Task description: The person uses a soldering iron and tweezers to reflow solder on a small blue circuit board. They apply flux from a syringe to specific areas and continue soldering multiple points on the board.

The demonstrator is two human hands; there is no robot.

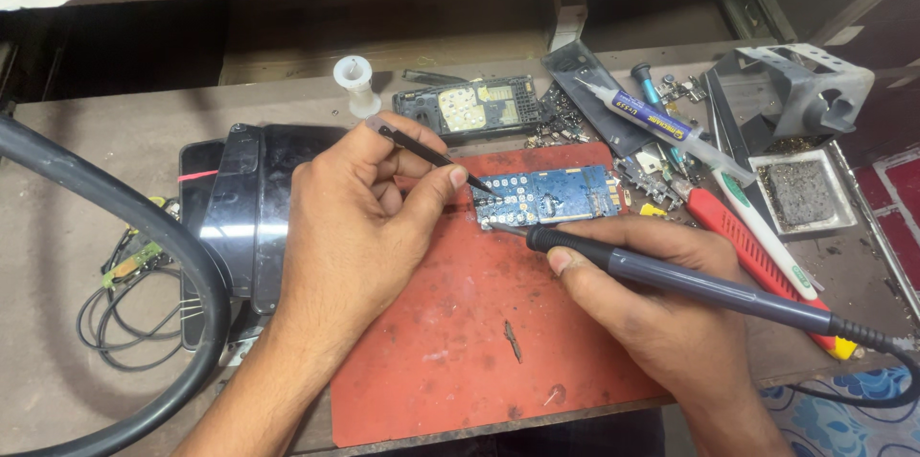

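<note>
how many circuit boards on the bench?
3. A blue board on the red mat under both tools, a dark-framed board behind it, a small green board at far left. Clutter may hide more.

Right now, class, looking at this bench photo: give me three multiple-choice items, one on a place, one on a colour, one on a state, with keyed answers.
1. Where does the blue circuit board lie?
A. on the red mat
B. in the metal tray
C. on the black phone

2. What colour is the handle of the soldering iron?
A. yellow
B. grey
C. white

3. What is the left hand doing?
A. resting flat and empty
B. gripping the syringe
C. pinching black tweezers whose tip meets the board

Answers: 1 A, the board sits at the mat's upper edge. 2 B, the shaft in the right hand is grey with a black grip. 3 C, thumb and fingers close on the tweezers, which point down at the board.
</note>
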